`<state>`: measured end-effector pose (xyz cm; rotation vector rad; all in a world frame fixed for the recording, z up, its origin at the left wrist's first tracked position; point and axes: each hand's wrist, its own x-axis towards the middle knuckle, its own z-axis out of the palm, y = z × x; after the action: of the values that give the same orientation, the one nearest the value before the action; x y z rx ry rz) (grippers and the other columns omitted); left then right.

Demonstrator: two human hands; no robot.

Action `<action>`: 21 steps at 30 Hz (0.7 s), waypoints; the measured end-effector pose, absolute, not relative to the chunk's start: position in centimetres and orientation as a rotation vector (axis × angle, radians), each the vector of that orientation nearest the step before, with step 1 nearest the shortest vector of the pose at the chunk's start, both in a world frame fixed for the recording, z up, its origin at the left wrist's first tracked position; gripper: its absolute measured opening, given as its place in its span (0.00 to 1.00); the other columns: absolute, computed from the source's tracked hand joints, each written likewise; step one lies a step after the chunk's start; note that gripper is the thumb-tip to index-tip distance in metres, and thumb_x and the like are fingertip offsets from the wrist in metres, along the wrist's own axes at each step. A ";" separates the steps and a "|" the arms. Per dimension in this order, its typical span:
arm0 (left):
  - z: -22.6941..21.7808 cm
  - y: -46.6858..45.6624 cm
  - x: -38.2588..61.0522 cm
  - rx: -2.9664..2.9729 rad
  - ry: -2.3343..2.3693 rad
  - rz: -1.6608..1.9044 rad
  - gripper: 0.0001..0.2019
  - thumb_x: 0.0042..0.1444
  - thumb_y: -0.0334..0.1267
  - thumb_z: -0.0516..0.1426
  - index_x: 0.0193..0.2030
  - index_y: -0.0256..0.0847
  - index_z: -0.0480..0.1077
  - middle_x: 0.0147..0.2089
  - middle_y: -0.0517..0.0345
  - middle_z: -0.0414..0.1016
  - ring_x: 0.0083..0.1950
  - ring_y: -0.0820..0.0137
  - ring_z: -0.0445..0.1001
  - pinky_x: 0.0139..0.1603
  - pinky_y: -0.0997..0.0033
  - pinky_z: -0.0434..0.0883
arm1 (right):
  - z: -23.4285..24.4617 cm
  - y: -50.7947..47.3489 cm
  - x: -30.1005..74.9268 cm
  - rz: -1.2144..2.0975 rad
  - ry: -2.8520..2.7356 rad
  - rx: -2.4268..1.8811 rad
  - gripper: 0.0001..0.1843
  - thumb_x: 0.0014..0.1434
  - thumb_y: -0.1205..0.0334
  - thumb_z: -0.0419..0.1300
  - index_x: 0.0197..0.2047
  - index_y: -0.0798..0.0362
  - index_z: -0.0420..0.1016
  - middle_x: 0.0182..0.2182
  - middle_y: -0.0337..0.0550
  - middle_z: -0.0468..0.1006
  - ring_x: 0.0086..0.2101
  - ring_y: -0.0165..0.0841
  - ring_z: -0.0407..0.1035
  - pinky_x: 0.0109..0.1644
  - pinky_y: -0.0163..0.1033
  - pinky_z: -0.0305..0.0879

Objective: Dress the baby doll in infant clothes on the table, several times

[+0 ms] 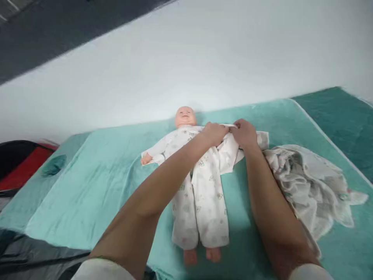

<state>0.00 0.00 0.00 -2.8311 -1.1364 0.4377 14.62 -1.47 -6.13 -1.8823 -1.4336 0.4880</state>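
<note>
A baby doll (185,116) lies on its back on a teal sheet, its head toward the wall. It wears white printed trousers (208,202) and a white printed baby shirt (176,146). One sleeve covers the doll's arm at image left, where its hand (146,158) sticks out. My left hand (217,133) pinches the shirt's cloth near the doll's shoulder at image right. Close beside it, my right hand (244,134) grips another part of the same shirt. Bunched cloth hangs below both hands and hides the doll's other arm.
To the right of my right forearm lies a crumpled white printed cloth (311,182). The teal sheet (116,175) covers the bed, which borders a white wall (145,70). Red and black items (25,163) are at the far left, with dark grey fabric (37,256) at lower left.
</note>
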 end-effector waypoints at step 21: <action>2.3 -3.8 -0.4 -2.755 -1.488 0.287 0.18 0.64 0.31 0.53 0.60 0.39 0.66 0.58 0.45 0.75 0.58 0.55 0.76 0.54 0.55 0.69 | -4.9 -1.3 14.4 0.883 -0.444 -0.897 0.14 0.41 0.73 0.55 0.34 0.50 0.72 0.32 0.35 0.80 0.32 0.27 0.75 0.37 0.34 0.72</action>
<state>-0.38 -3.84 2.25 -2.7555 -1.4884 0.2871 14.39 -1.35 -4.90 -0.8970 -0.4437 0.8830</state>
